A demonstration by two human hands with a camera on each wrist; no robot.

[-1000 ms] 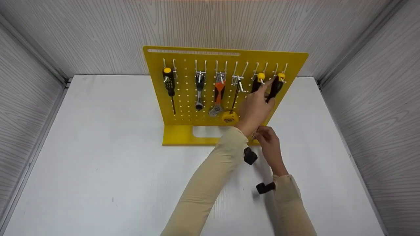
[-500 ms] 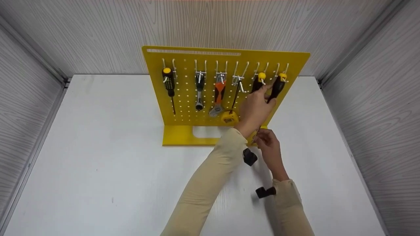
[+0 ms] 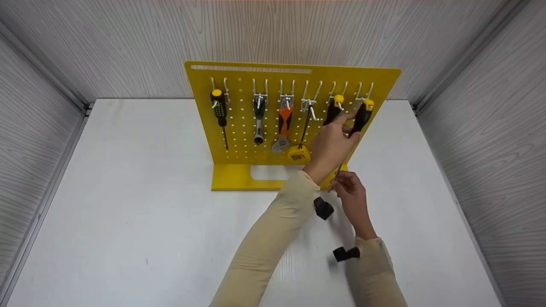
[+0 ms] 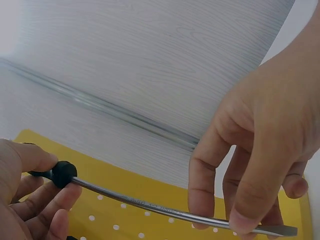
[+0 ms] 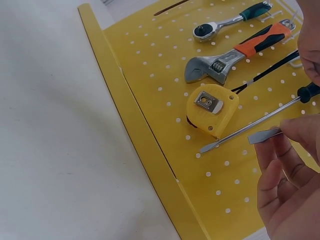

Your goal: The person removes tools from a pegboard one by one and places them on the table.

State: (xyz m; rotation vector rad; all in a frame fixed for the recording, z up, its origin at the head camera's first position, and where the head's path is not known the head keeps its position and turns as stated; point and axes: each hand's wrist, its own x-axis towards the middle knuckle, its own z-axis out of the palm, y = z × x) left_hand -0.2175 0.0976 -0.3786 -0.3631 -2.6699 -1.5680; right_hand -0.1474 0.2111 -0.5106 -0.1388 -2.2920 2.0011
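Left hand [image 3: 332, 143] pinches the screwdriver [image 3: 363, 116] by its handle, right hand [image 3: 353, 191] pinches it near the tip. Tape measure [image 3: 299, 154] hangs left of those fingers.

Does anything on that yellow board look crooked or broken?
Just the rightmost screwdriver: the left hand and right hand hold it slanting out from the yellow board, while the other tools hang down. I see no spill or obvious damage.

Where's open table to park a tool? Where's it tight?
Bare white table: wide patch between left wall and left sleeve, left and front of the yellow pegboard; narrower strip between right sleeve and right wall. Crowded: the pegboard's right end, where the left hand holds a screwdriver beside a hanging screwdriver and the right hand pinches the held one near its tip.
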